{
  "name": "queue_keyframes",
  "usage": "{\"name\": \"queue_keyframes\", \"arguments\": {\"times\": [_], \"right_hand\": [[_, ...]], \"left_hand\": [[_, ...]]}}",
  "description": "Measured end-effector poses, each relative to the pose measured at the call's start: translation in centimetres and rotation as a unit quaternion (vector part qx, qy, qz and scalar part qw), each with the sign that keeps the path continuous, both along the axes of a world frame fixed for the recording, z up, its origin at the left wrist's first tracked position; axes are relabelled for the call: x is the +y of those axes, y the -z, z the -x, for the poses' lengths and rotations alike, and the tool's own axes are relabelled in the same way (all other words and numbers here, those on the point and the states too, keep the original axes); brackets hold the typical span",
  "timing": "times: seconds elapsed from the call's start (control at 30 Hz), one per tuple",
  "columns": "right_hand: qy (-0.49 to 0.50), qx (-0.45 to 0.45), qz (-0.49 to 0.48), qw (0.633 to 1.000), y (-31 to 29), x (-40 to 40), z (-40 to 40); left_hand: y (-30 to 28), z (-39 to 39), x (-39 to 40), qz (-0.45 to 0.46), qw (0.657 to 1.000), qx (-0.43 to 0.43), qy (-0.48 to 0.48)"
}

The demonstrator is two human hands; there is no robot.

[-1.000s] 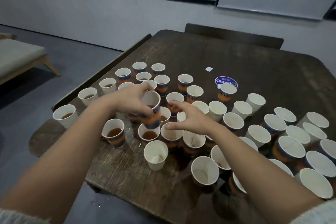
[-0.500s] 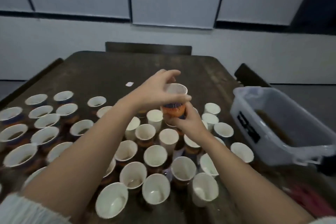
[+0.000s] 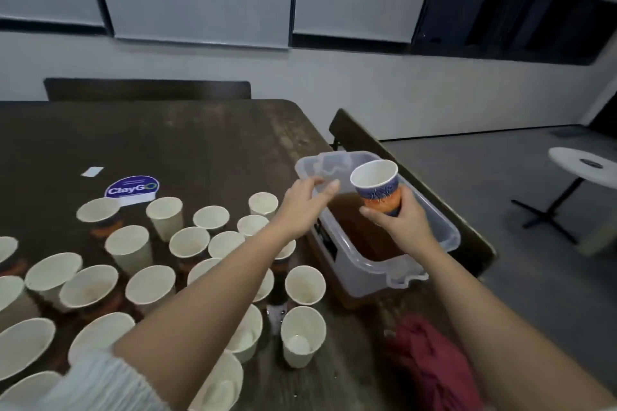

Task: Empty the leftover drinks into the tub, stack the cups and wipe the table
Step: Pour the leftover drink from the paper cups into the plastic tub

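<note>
Half a second ago both hands were over the crowd of cups mid-counter, passing one cup between them; now that cup has travelled right and sits above the tub, and the view has swung with it.

The right hand [image 3: 399,222] grips the blue-and-orange cup [image 3: 377,188] round its lower half, fingers curled under the base. The cup's long axis runs close to upright, tipped a little so the open mouth faces up and toward the person; its inside looks pale and dry. It hangs over the far part of the clear plastic tub [image 3: 370,269], which stands at the counter's right edge with brown liquid pooled inside.

The left hand [image 3: 305,207] is let go of everything, fingers loosely extended, thumb and forefinger near the tub's near-left rim; whether they touch it I cannot tell.

Left of the tub the dark wooden counter [image 3: 207,143] carries many paper cups [image 3: 305,285], mouths up, standing close together. A purple sticker [image 3: 132,190] lies beyond them. A red cloth [image 3: 430,364] sits bunched in front of the tub.
</note>
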State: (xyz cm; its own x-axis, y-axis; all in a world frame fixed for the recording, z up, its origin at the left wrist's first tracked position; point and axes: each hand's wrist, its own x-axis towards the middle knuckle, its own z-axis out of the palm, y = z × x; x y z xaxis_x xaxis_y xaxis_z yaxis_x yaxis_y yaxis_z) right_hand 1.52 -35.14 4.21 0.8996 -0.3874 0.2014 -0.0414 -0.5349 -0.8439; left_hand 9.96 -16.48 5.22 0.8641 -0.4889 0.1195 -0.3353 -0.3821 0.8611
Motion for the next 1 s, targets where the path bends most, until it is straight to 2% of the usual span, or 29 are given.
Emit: {"name": "queue_keyframes", "arguments": {"times": [0.13, 0.2, 0.37, 0.7, 1.0], "right_hand": [[-0.001, 0.032, 0.037, 0.999, 1.9, -3.4, 0.1], [-0.005, 0.048, 0.057, 0.997, 2.5, -4.2, -0.2], [-0.005, 0.06, 0.086, 0.994, 3.3, -5.7, -1.1], [-0.013, 0.064, 0.124, 0.99, 3.5, -6.0, -1.4], [0.006, 0.062, 0.146, 0.987, 3.8, -6.1, -1.5]], "left_hand": [[4.0, 0.3, -2.7, -0.188, 0.98, -0.059, -0.011], [5.5, 0.6, -3.4, -0.244, 0.967, -0.075, -0.009], [7.4, 0.8, -4.0, -0.232, 0.966, -0.101, -0.05], [8.5, 1.1, -4.4, -0.162, 0.98, -0.089, -0.075], [8.6, 1.0, -4.3, -0.159, 0.981, -0.088, -0.072]]}}
